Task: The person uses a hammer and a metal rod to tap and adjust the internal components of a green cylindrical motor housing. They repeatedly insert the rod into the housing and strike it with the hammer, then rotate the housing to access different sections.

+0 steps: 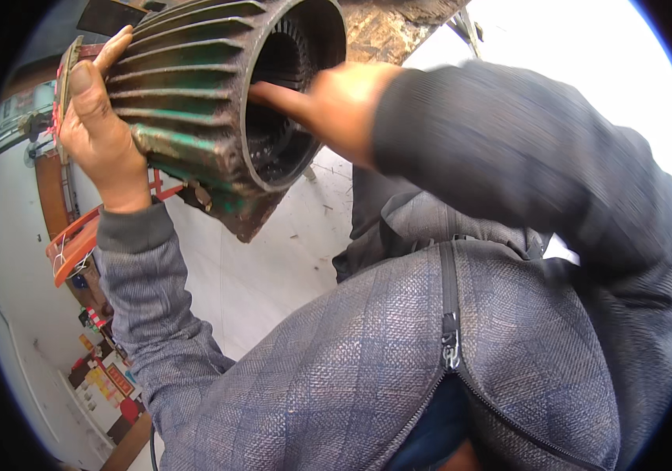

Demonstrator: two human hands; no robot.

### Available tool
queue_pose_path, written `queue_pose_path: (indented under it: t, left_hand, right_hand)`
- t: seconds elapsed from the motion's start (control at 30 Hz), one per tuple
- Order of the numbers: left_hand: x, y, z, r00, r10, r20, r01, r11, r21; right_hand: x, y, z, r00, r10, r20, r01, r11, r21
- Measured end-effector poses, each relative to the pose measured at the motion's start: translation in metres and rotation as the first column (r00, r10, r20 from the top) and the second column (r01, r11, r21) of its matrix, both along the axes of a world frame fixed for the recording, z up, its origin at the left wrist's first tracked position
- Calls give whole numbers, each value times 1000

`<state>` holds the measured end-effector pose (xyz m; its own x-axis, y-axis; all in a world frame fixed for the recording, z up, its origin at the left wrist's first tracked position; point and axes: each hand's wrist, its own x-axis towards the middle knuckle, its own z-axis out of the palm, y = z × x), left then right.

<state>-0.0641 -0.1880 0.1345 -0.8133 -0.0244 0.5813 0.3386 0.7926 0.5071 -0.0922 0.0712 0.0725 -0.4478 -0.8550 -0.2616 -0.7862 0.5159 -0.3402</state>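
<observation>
A green finned motor housing (186, 86), worn and rusty, lies tilted with its round opening toward me. Inside the dark bore, a ring of slots (292, 47) shows. My left hand (104, 129) is closed on the left end of the housing, thumb and a finger showing against it. My right hand (344, 102) is at the opening, one finger stretched into the bore. Motion blurs that hand and its other fingers are hidden, so whether it holds anything cannot be made out.
A worn wooden tabletop (387, 31) is behind the housing. A pale floor (273, 267) with scattered bits lies below. An orange stool-like frame (76, 247) stands at the left, with assorted boxes and papers (108, 385) farther down that side.
</observation>
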Motion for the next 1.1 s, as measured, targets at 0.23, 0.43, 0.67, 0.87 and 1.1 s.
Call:
queue_pose_path:
  t: [0.23, 0.43, 0.67, 0.87, 1.1]
  left_hand:
    - [-1, 4, 4, 999, 46, 9, -45, 998, -44]
    - [-2, 6, 2, 999, 34, -38, -36, 998, -56]
    - [3, 1, 2, 997, 75, -4, -75, 995, -60]
    - [1, 4, 1, 999, 39, 2, -39, 999, 16]
    - [5, 6, 3, 999, 47, 14, -47, 998, -30]
  right_hand:
    - [0, -12, -13, 987, -87, 136, 103, 988, -118]
    - [19, 55, -32, 997, -43, -64, 26, 969, -247]
    - [6, -29, -17, 988, -102, 120, 110, 992, -67]
    - [13, 47, -37, 999, -53, 12, 54, 980, -189]
    - [10, 25, -35, 972, -67, -226, 13, 972, -233]
